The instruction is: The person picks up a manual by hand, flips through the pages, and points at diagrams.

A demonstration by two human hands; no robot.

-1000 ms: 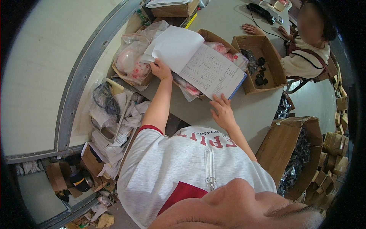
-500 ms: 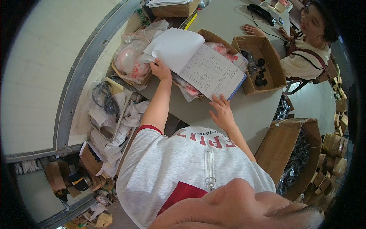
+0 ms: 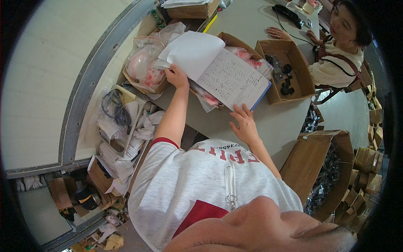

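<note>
A clipboard or folder of paper forms with a blue edge [image 3: 261, 96] lies over a cardboard box of plastic bags. Its top sheets [image 3: 191, 52] are folded back to the left, baring a page [image 3: 233, 80] covered in handwriting. With fingers closed at the lower left edge of those turned sheets, my left hand [image 3: 176, 77] grips them. My right hand [image 3: 245, 124] has its fingers spread, their tips resting on the lower edge of the written page. Bags with pink-and-white contents [image 3: 208, 100] show from under the papers.
Right of the papers stands an open cardboard box [image 3: 289, 50] with black round parts. Another person [image 3: 338, 63] sits beyond it, hands on the table [image 3: 239, 21]. Bagged goods [image 3: 145, 67] fill a box at left. A large carton [image 3: 312, 164] of black pieces is at right.
</note>
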